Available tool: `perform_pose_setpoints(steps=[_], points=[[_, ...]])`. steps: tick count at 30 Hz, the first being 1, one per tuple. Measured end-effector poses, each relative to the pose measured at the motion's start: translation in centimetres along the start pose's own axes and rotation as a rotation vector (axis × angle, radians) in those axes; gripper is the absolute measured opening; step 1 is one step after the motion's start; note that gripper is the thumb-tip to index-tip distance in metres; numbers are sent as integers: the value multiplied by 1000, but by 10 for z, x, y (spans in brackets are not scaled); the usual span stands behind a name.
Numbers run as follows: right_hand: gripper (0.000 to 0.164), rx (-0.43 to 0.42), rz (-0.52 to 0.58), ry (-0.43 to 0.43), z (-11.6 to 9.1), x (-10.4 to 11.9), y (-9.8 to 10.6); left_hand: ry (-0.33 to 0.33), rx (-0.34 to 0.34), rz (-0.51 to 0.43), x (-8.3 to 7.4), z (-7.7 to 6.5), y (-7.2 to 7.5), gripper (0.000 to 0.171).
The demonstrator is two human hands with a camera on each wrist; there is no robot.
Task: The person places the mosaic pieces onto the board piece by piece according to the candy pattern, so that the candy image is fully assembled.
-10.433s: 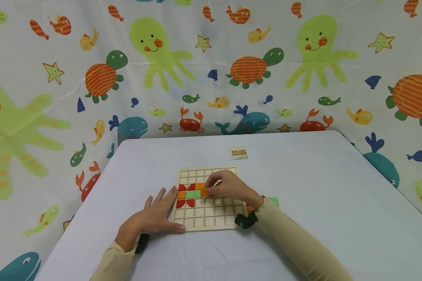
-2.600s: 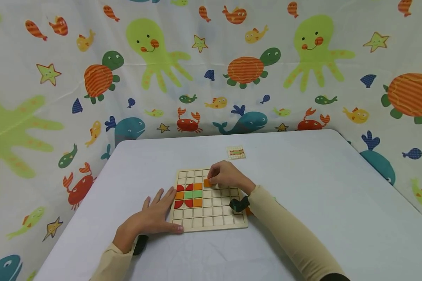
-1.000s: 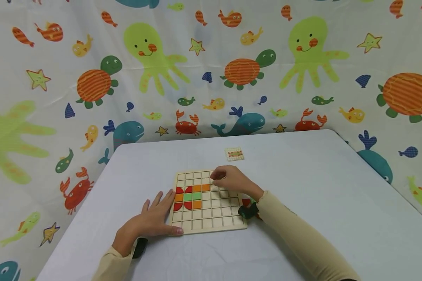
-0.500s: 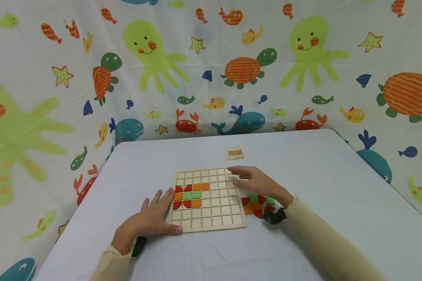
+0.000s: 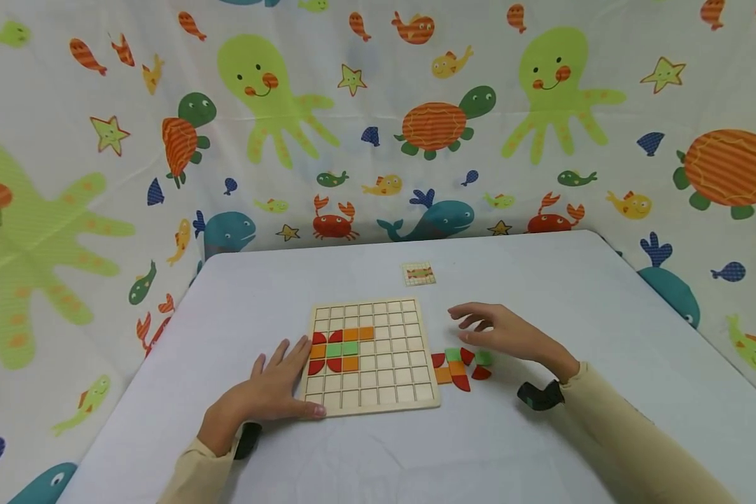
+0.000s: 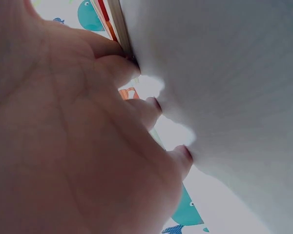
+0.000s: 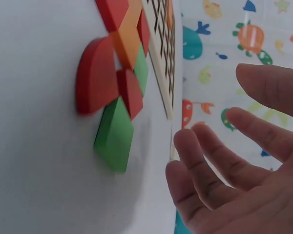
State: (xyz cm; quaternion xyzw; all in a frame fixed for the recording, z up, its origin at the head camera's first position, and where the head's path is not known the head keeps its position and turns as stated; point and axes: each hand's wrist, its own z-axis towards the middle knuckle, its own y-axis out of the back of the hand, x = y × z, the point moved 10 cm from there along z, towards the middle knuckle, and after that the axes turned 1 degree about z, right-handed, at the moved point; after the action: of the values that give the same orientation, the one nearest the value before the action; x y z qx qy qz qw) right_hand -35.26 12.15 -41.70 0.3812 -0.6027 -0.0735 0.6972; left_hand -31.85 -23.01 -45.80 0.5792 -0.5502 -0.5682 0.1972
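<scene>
A wooden grid board (image 5: 393,381) lies on the table. Red quarter-round tiles, orange square tiles and green square tiles (image 5: 334,349) fill part of its left half. My left hand (image 5: 261,395) rests with spread fingers along the board's left edge, the thumb at its front corner. In the left wrist view, the fingertips (image 6: 151,109) meet the white table beside the board's edge. To the right of the board hovers my right hand (image 5: 510,332), holding nothing, fingers loosely bent. Close below it lie loose tiles, among them a green square tile (image 7: 115,136) and a red quarter-round tile (image 7: 96,75).
A small pattern card (image 5: 418,274) lies behind the board, printed with a grid and a coloured design. The white table (image 5: 378,462) extends around everything. Behind it hangs a curtain (image 5: 378,140) printed with sea animals.
Two more orange tiles sit on the board than at first, one in the upper row, one in the lower. My right hand has let go and moved right, off the board. The left hand stays.
</scene>
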Motion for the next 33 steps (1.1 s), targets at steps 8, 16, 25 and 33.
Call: perform_pose_setpoints(steps=[8, 16, 25, 33], points=[[47, 29, -48, -14, -13, -12, 8, 5, 8, -5, 1, 2, -2, 136], [43, 59, -110, -38, -21, -24, 11, -6, 1, -3, 0, 2, -1, 136], [28, 88, -156, -49, -16, -28, 2, -4, 3, -2, 0, 1, 0, 135], [21, 99, -190, -45, -16, -25, 0, -8, 1, 2, -1, 1, -1, 134]])
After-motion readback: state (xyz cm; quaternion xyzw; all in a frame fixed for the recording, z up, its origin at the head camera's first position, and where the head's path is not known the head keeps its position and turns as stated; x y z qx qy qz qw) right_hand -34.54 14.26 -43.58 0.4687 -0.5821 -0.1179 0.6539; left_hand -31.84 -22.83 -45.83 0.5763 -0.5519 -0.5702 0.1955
